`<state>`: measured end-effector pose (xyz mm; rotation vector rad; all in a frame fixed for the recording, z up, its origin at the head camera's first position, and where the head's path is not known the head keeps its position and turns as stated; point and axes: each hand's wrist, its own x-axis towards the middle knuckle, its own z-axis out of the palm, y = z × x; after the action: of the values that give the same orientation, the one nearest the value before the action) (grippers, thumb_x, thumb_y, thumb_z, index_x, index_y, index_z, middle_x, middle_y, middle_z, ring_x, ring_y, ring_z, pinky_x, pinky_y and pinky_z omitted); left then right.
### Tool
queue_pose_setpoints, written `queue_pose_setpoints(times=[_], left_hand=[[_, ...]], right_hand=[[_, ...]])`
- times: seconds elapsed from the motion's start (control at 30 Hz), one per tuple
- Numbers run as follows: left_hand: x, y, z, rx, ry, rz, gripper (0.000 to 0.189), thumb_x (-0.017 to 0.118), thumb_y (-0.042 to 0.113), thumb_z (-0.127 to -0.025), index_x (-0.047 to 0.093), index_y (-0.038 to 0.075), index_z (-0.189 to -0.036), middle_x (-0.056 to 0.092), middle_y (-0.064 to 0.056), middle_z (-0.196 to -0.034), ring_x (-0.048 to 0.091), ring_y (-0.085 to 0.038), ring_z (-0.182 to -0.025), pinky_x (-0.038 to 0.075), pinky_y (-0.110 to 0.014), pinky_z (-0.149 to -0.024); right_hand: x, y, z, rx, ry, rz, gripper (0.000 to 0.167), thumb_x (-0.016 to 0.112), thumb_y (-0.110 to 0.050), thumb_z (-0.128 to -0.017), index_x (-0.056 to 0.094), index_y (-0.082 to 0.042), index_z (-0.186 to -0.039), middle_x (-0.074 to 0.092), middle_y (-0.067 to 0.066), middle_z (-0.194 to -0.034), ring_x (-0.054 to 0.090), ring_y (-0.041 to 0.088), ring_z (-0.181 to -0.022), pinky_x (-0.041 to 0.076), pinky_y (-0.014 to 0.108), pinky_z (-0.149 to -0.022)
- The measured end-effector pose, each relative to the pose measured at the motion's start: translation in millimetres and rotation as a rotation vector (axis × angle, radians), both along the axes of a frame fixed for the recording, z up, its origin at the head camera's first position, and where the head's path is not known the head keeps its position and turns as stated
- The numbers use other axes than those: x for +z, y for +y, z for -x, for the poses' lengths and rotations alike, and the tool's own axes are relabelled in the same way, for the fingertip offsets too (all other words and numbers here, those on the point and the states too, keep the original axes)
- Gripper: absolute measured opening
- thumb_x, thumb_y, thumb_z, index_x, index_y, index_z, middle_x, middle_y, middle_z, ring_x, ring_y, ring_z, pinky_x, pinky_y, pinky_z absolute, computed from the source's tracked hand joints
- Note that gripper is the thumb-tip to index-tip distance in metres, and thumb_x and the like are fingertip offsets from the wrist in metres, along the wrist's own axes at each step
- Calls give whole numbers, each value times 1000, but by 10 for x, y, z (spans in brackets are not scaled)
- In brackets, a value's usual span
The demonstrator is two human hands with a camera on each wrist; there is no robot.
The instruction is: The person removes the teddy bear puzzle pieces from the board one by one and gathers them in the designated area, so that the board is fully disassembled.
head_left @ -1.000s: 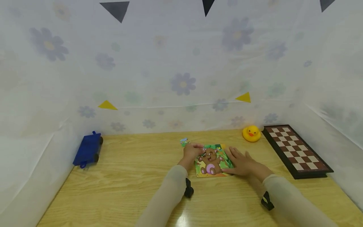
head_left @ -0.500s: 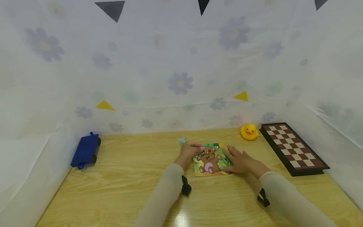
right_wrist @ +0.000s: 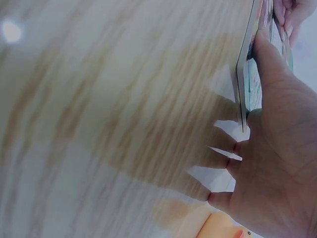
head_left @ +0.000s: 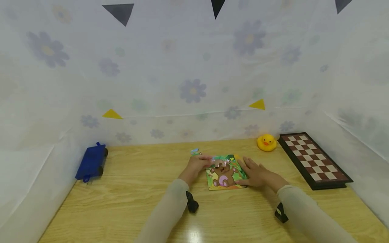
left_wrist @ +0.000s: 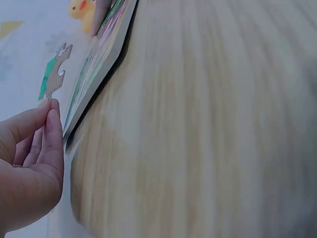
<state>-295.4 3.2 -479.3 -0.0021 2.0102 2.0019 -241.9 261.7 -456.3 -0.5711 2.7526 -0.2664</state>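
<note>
A jigsaw puzzle (head_left: 223,180) with a brown bear on a green and yellow ground lies on the table before me. Between thumb and fingertips my left hand (head_left: 194,167) pinches a puzzle piece (left_wrist: 57,74) by its edge. The left wrist view shows that piece tilted up beside the puzzle, its plain greyish underside and some green visible. In the head view it overlaps the bear's head. My right hand (head_left: 256,173) lies at the puzzle's right edge, fingers spread and straight, the thumb (right_wrist: 270,57) resting on the board. Another small puzzle piece (head_left: 194,151) lies behind my left hand, partly hidden.
A yellow rubber duck (head_left: 266,142) sits at the back right, beside a black-edged checkered board (head_left: 314,158). At the far left stands a blue toy cart (head_left: 92,162) with black wheels. Flower-printed white cloth (head_left: 170,84) walls the table (head_left: 136,189) at the back and sides.
My left hand has drawn back a little to the left, and the piece in its fingers now shows glare over the bear's head. The right hand keeps its place at the puzzle's edge.
</note>
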Motion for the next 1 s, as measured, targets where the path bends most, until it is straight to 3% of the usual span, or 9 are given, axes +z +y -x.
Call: queue_pose_setpoints(times=[0.17, 0.47, 0.7, 1.0], left_hand=[[5, -173, 14, 20, -12, -40, 29, 69, 0, -84, 67, -3, -112, 65, -14, -112, 65, -19, -96, 55, -27, -83], [50, -427, 51, 46, -24, -50, 29, 70, 1, -84, 68, -2, -112, 63, -14, -116, 64, -19, -97, 55, -28, -84], [54, -645, 113, 90, -50, -86, 31, 68, -1, -85, 66, -4, -115, 58, -17, -126, 64, -20, -100, 54, -29, -86], [135, -945, 238, 206, -89, -111, 31, 66, -4, -85, 64, -5, -116, 62, -19, -118, 63, -26, -103, 53, -31, -89]], right_hand=[[-84, 48, 57, 3, -3, -4, 102, 41, -75, -84, 11, -5, -152, 4, 27, -154, 4, 44, -141, 10, 73, -103], [-226, 110, 129, 3, 22, 3, 103, 42, -74, -84, 12, -3, -151, 5, 27, -154, 5, 44, -140, 11, 75, -101], [-204, 115, 101, -2, 19, -12, 103, 42, -75, -84, 11, -4, -152, 4, 26, -154, 4, 44, -141, 9, 74, -102], [-93, 60, 46, 19, 2, 29, 100, 42, -72, -86, 12, -3, -151, 4, 30, -153, 3, 46, -140, 8, 75, -101]])
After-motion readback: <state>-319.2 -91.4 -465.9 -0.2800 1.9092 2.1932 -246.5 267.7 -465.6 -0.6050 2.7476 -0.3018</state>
